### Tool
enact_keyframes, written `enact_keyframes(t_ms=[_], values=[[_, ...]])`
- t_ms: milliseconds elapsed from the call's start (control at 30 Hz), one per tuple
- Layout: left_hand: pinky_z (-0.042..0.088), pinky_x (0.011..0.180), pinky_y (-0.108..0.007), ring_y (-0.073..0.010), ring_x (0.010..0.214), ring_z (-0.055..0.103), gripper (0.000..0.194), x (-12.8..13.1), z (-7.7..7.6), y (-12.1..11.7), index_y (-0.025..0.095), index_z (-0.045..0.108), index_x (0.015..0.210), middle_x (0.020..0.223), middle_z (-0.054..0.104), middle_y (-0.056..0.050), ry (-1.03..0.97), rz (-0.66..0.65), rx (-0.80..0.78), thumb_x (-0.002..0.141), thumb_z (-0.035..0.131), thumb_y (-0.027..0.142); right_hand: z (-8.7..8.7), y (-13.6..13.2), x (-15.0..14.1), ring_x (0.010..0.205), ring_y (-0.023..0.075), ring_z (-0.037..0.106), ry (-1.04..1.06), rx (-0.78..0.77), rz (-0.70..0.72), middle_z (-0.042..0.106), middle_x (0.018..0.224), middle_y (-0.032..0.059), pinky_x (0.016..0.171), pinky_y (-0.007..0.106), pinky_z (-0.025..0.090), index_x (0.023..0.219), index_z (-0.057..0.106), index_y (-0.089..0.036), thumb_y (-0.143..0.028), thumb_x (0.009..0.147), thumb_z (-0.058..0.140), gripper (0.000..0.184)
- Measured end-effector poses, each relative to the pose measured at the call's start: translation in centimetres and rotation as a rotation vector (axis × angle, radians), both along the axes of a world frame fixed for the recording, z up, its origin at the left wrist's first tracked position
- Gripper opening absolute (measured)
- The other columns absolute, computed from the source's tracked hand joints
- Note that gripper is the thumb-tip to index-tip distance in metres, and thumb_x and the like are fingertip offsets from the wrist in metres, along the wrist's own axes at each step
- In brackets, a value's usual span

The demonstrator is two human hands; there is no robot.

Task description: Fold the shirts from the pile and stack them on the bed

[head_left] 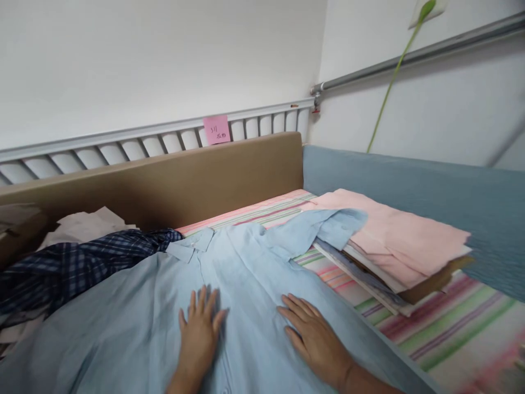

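Note:
A light blue shirt (246,257) lies spread out flat on the striped bed sheet (451,323), collar pointing toward the headboard. My left hand (200,328) rests flat on the middle of the shirt, fingers stretched out and slightly apart. My right hand (314,334) lies flat on the shirt to the right, fingers extended toward the left. Neither hand holds anything. One shirt sleeve (328,224) reaches right onto the stack of folded clothes.
A stack of folded garments with a pink one (402,241) on top sits at the right. A dark plaid shirt (74,262) and pale clothes (82,224) are heaped at the left. A tan headboard (184,180), a blue cushion (430,191) and a pink note (216,129) lie beyond.

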State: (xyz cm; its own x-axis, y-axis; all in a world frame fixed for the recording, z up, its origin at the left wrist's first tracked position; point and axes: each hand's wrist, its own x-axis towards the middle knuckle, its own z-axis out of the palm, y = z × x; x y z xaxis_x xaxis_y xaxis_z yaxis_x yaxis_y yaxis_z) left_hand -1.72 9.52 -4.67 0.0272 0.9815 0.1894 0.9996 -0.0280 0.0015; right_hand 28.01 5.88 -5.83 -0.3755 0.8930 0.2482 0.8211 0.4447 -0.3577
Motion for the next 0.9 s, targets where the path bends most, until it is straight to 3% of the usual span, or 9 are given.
enact_keyframes(t_ms=[67, 167, 300, 367, 467, 600, 667, 767, 900], values=[[0.024, 0.104, -0.06, -0.0313, 0.138, 0.017, 0.05, 2.0, -1.3, -2.3, 0.033, 0.034, 0.137, 0.15, 0.026, 0.0, -0.038, -0.032, -0.039, 0.089, 0.03, 0.046, 0.5, 0.0, 0.0, 0.132, 0.0233, 0.035, 0.006, -0.033, -0.003, 0.042, 0.141, 0.0037, 0.109, 0.049, 0.029, 0.129, 0.05, -0.028, -0.034, 0.092, 0.038, 0.04], [0.023, 0.104, -0.06, -0.0327, 0.138, 0.015, 0.051, 2.8, -2.2, -3.6, 0.031, 0.034, 0.137, 0.15, 0.025, -0.001, -0.07, 0.0, -0.035, 0.089, 0.029, 0.047, 2.0, 0.3, -1.3, 0.132, 0.024, 0.034, 0.029, -0.104, -0.018, 0.043, 0.14, 0.0054, 0.108, 0.048, 0.028, 0.126, 0.053, -0.025, -0.034, 0.09, 0.041, 0.039], [0.023, 0.104, -0.06, -0.0325, 0.139, 0.015, 0.051, 2.3, -2.2, -3.0, 0.032, 0.034, 0.137, 0.15, 0.024, -0.001, -0.083, 0.004, -0.032, 0.088, 0.031, 0.046, 4.0, 2.5, -6.9, 0.135, 0.0229, 0.027, 0.133, -0.118, 0.081, 0.037, 0.144, 0.0066, 0.11, 0.046, 0.024, 0.133, 0.045, -0.023, -0.037, 0.092, 0.037, 0.044], [0.023, 0.104, -0.06, -0.0325, 0.139, 0.015, 0.052, 2.2, -2.5, -2.7, 0.032, 0.034, 0.137, 0.15, 0.024, 0.0, -0.073, 0.019, -0.052, 0.087, 0.033, 0.046, 4.2, 5.1, -10.2, 0.137, 0.0215, 0.022, 0.171, -0.072, 0.174, 0.032, 0.147, 0.0059, 0.111, 0.044, 0.021, 0.137, 0.038, -0.024, -0.042, 0.093, 0.033, 0.048], [0.023, 0.105, -0.06, -0.0327, 0.138, 0.016, 0.054, 1.9, -3.3, -2.5, 0.032, 0.033, 0.137, 0.15, 0.023, 0.0, -0.051, 0.037, -0.085, 0.085, 0.035, 0.047, 3.8, 11.2, -13.3, 0.139, 0.0213, 0.016, 0.119, -0.017, 0.217, 0.028, 0.149, 0.0068, 0.112, 0.045, 0.016, 0.141, 0.03, -0.022, -0.048, 0.092, 0.035, 0.056], [0.023, 0.105, -0.06, -0.0315, 0.139, 0.015, 0.055, 1.4, -4.3, -2.5, 0.035, 0.03, 0.138, 0.15, 0.022, 0.002, -0.026, 0.03, -0.071, 0.085, 0.035, 0.05, 3.2, 20.4, -13.0, 0.137, 0.0236, 0.02, -0.076, -0.122, 0.069, 0.031, 0.147, 0.009, 0.111, 0.046, 0.014, 0.138, 0.037, -0.018, -0.049, 0.09, 0.039, 0.057], [0.023, 0.106, -0.06, -0.0308, 0.139, 0.014, 0.056, 1.3, -4.5, -2.6, 0.036, 0.028, 0.138, 0.15, 0.022, 0.003, -0.017, 0.028, -0.063, 0.085, 0.035, 0.051, 3.0, 23.5, -12.4, 0.138, 0.0278, 0.017, -0.086, -0.146, -0.021, 0.026, 0.148, 0.0136, 0.109, 0.051, 0.012, 0.139, 0.035, -0.014, -0.049, 0.091, 0.035, 0.059], [0.023, 0.106, -0.059, -0.03, 0.139, 0.013, 0.056, 1.2, -4.7, -2.6, 0.037, 0.027, 0.138, 0.15, 0.021, 0.004, -0.004, 0.028, -0.062, 0.085, 0.034, 0.051, 2.3, 25.7, -12.4, 0.14, 0.0263, 0.009, -0.066, -0.118, 0.012, 0.017, 0.152, 0.0106, 0.109, 0.051, 0.006, 0.142, 0.028, -0.018, -0.052, 0.092, 0.03, 0.061], [0.023, 0.106, -0.059, -0.03, 0.139, 0.014, 0.057, 1.2, -4.8, -2.6, 0.037, 0.027, 0.138, 0.15, 0.021, 0.004, 0.015, 0.028, -0.072, 0.084, 0.034, 0.053, 1.5, 26.4, -13.3, 0.14, 0.0247, 0.01, -0.062, -0.166, 0.058, 0.019, 0.152, 0.0089, 0.11, 0.048, 0.005, 0.141, 0.031, -0.02, -0.054, 0.09, 0.032, 0.061]])
